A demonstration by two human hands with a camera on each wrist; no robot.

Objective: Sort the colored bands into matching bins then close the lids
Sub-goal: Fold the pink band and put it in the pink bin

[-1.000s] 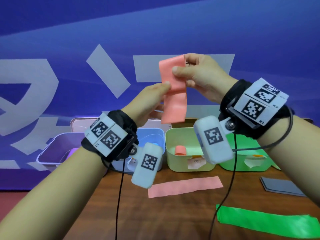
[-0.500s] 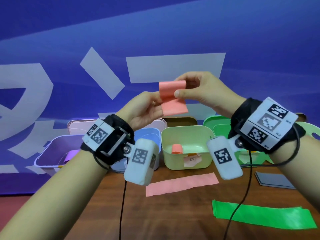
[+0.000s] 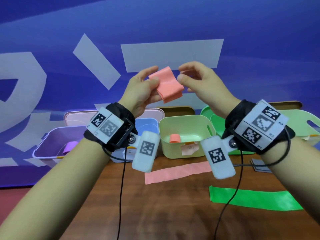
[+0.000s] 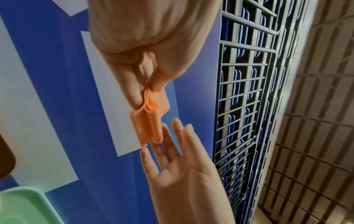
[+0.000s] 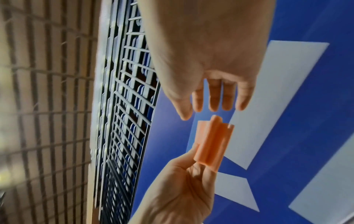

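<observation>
The left hand (image 3: 142,90) pinches a folded salmon band (image 3: 166,84) in its grip above the pale yellow bin (image 3: 186,134), the right hand (image 3: 199,80) loose-fingered just beside it, while another salmon band (image 3: 178,173) and a green band (image 3: 256,200) lie flat on the bench (image 3: 173,213).

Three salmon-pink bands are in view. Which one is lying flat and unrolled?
The pink band on the table, in front of the yellow-green bin. Another sits rolled inside that bin; the third is folded, pinched in the left hand.
</observation>
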